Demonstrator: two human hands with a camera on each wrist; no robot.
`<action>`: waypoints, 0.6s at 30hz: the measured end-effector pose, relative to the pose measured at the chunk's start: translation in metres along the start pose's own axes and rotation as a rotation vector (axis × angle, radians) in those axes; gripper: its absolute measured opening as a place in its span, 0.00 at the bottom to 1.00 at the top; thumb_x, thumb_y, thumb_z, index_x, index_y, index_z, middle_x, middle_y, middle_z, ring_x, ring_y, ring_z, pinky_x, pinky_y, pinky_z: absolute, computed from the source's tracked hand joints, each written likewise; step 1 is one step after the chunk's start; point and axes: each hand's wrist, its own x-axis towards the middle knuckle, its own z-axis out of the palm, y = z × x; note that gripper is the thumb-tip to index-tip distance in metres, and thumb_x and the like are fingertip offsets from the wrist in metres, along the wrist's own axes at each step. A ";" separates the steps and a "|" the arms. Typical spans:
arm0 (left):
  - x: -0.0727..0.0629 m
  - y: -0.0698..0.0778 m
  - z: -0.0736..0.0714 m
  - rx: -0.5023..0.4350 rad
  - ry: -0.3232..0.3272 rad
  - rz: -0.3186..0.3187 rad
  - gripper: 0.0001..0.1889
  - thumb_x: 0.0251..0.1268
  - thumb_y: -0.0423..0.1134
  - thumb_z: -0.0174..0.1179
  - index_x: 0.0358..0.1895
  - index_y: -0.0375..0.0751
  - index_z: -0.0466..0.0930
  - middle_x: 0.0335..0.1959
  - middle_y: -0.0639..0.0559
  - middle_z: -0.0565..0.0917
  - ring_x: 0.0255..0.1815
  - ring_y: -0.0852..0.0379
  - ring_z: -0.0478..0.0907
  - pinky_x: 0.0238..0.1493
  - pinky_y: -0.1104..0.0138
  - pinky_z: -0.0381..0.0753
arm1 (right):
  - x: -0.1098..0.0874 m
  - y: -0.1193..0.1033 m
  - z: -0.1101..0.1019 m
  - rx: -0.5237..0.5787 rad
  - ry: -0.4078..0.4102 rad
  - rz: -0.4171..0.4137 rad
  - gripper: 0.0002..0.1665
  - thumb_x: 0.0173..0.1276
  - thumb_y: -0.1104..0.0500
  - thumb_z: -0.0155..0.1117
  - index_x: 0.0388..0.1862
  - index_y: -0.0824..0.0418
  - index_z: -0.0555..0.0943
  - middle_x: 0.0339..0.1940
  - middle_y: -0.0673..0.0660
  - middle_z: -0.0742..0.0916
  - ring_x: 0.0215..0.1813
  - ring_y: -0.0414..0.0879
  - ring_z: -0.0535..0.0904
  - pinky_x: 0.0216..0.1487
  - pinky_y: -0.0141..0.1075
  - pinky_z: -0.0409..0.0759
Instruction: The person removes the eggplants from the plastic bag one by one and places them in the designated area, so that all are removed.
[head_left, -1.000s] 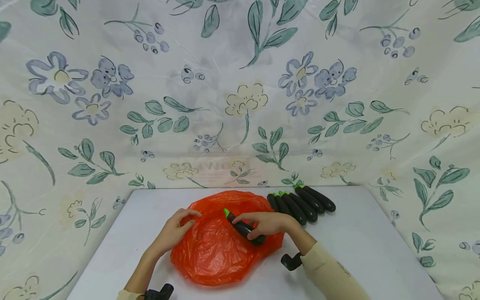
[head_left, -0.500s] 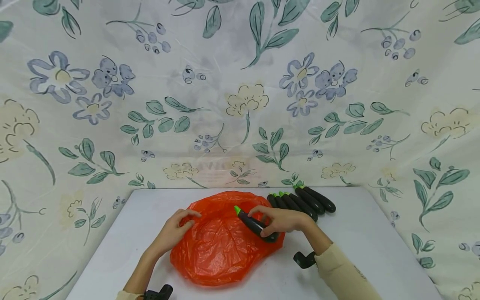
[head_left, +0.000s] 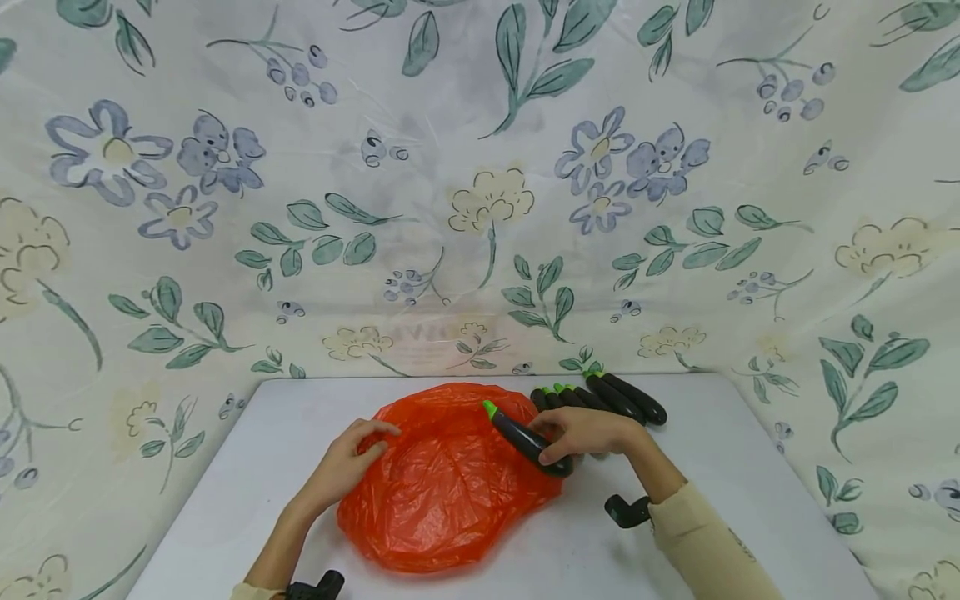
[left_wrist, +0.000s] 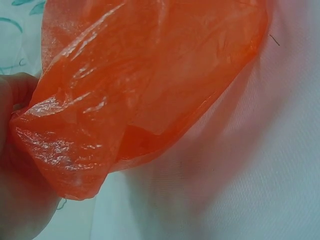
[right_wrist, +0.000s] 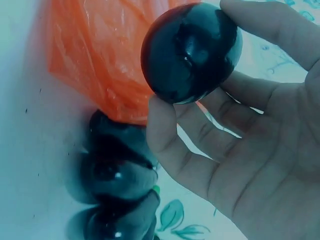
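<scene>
My right hand (head_left: pixel 596 431) grips a dark eggplant (head_left: pixel 517 435) with a bright green stem end, over the right edge of a red plastic bag (head_left: pixel 438 508). In the right wrist view the eggplant's round bottom (right_wrist: pixel 192 52) faces the camera, with thumb and fingers curled about it. At the bag's left side, my left hand (head_left: pixel 345 467) pinches the rim; the left wrist view shows the film (left_wrist: pixel 70 145) bunched between thumb and fingers. The bag's mouth is spread wide. Any contents deep inside cannot be made out.
Several eggplants (head_left: pixel 633 398) lie side by side at the back right of the white table (head_left: pixel 720 467), partly behind my right hand. A floral cloth (head_left: pixel 480 250) hangs behind the table. Black wrist cameras (head_left: pixel 628 512) stick out near the sleeves.
My right hand has carried the eggplant rightward, from over the middle of the bag to its right edge, near the row. The left hand stays at the rim.
</scene>
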 end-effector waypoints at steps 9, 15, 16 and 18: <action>-0.001 0.001 -0.002 -0.002 -0.003 -0.009 0.13 0.74 0.31 0.53 0.55 0.47 0.81 0.54 0.46 0.76 0.55 0.47 0.74 0.56 0.53 0.78 | -0.013 0.017 -0.014 0.065 0.044 -0.044 0.30 0.62 0.53 0.71 0.63 0.57 0.78 0.49 0.53 0.85 0.52 0.49 0.79 0.52 0.46 0.80; 0.001 0.000 -0.001 -0.004 -0.005 -0.013 0.13 0.74 0.31 0.53 0.55 0.47 0.81 0.53 0.46 0.76 0.54 0.48 0.74 0.55 0.54 0.78 | -0.018 0.032 -0.023 0.075 0.112 -0.032 0.31 0.63 0.53 0.70 0.65 0.59 0.78 0.54 0.55 0.84 0.54 0.50 0.79 0.55 0.48 0.79; 0.001 0.000 -0.001 -0.003 -0.005 -0.013 0.13 0.74 0.31 0.53 0.55 0.47 0.81 0.52 0.46 0.76 0.54 0.48 0.73 0.55 0.54 0.78 | -0.018 0.035 -0.025 0.076 0.124 -0.025 0.31 0.64 0.52 0.70 0.65 0.58 0.77 0.55 0.55 0.84 0.55 0.51 0.79 0.56 0.49 0.79; 0.000 0.000 0.000 -0.005 -0.007 -0.013 0.13 0.74 0.31 0.53 0.55 0.47 0.81 0.52 0.46 0.76 0.54 0.48 0.73 0.55 0.54 0.79 | -0.020 0.040 -0.027 0.075 0.146 -0.011 0.32 0.64 0.52 0.70 0.66 0.58 0.77 0.57 0.55 0.83 0.56 0.51 0.78 0.57 0.50 0.78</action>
